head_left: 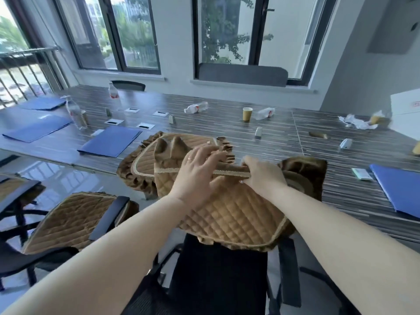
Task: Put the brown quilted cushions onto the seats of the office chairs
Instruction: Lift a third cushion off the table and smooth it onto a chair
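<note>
Cushions point(229, 214) tan-brown, diamond-quilted, cream piping, dark brown ruffle. Table point(227, 123) striped grey and dark woodgrain; folders point(110, 142) blue. Paper cup point(247, 114) mustard yellow; chair point(216, 273) black.

Daylit room, wide-angle view, soft at the edges

Daylight enters through the windows point(134, 32) across the top of the frame and is bright, nearly washed out at the upper left. The long table point(227, 123) carries a pale sheen at the left, and the floor point(59, 176) at centre left throws back white glare. Shadows are soft and faint; the chair seat point(218, 273) at bottom centre is very dark with little detail. Straight lines bow toward the frame edges, and the forearms stretch large at the bottom corners. Small things at the far right of the table are smeared with blur.
</note>
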{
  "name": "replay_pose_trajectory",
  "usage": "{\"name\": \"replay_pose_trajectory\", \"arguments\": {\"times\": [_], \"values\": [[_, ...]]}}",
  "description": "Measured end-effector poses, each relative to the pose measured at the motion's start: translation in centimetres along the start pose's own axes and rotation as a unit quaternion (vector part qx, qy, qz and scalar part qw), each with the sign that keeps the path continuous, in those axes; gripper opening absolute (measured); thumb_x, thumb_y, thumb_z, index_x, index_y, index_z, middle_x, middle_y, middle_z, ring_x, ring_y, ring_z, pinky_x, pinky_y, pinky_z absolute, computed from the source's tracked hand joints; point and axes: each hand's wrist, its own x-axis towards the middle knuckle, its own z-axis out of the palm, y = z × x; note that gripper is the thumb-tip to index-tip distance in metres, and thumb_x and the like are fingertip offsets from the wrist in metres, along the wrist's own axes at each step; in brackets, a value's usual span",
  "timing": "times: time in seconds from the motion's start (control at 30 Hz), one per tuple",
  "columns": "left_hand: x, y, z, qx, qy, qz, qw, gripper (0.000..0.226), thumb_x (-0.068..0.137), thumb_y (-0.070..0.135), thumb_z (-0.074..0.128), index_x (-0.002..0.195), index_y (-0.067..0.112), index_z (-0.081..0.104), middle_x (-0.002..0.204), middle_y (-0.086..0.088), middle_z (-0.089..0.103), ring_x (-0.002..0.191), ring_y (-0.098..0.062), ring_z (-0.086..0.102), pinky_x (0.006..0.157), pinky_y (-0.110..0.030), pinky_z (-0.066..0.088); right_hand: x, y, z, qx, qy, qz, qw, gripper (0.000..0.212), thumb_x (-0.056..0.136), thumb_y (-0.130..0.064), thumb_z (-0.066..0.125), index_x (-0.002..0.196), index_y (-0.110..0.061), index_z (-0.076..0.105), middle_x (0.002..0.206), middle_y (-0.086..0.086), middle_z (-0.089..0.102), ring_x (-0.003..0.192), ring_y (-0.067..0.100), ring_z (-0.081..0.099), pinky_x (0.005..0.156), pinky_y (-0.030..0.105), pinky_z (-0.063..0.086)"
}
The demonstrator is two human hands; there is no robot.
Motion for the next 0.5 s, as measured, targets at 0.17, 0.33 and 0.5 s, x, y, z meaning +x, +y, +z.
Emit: {"name": "replay_pose_trajectory", "arguments": {"times": [0.17, 0.33, 0.5], "values": [[2.8, 2.7, -0.3, 0.089, -0.149, -0.088, 0.981, 0.050, 0.084, 0.047, 0.062, 0.129, 0.027, 0.053, 0.124, -0.002, 0.064, 0.117, -0.028, 0.057, 0.090, -0.037, 0.044, 0.7, -0.6, -2.3, -0.122, 0.097, -0.179, 0.971, 0.029, 0.081, -0.006, 0.060, 0.108, -0.015, 0.058, 0.089, 0.010, 0.071, 0.087, 0.035, 0.064, 0.079, 0.038, 0.046], [2.5, 3.6, -0.6, 0.027, -0.050, -0.181, 0.982, 0.030, 0.089, 0.051, 0.054, 0.095, 0.023, 0.065, 0.094, -0.005, 0.072, 0.096, -0.033, 0.064, 0.070, -0.035, 0.045, 0.4, 1.3, -2.6, -0.041, 0.199, -0.141, 0.969, 0.056, 0.071, -0.017, 0.079, 0.122, -0.016, 0.058, 0.133, 0.012, 0.055, 0.127, 0.032, 0.048, 0.109, 0.046, 0.032], [2.2, 1.6, -2.5, -0.088, 0.022, -0.251, 0.964, 0.033, 0.089, 0.049, 0.057, 0.090, 0.019, 0.070, 0.079, -0.002, 0.070, 0.083, -0.028, 0.064, 0.069, -0.036, 0.049, -2.7, 6.1, -0.4, 0.183, 0.146, 0.073, 0.970, 0.077, 0.079, -0.034, 0.074, 0.144, -0.020, 0.035, 0.154, 0.008, 0.028, 0.142, 0.026, 0.024, 0.116, 0.041, 0.023]]}}
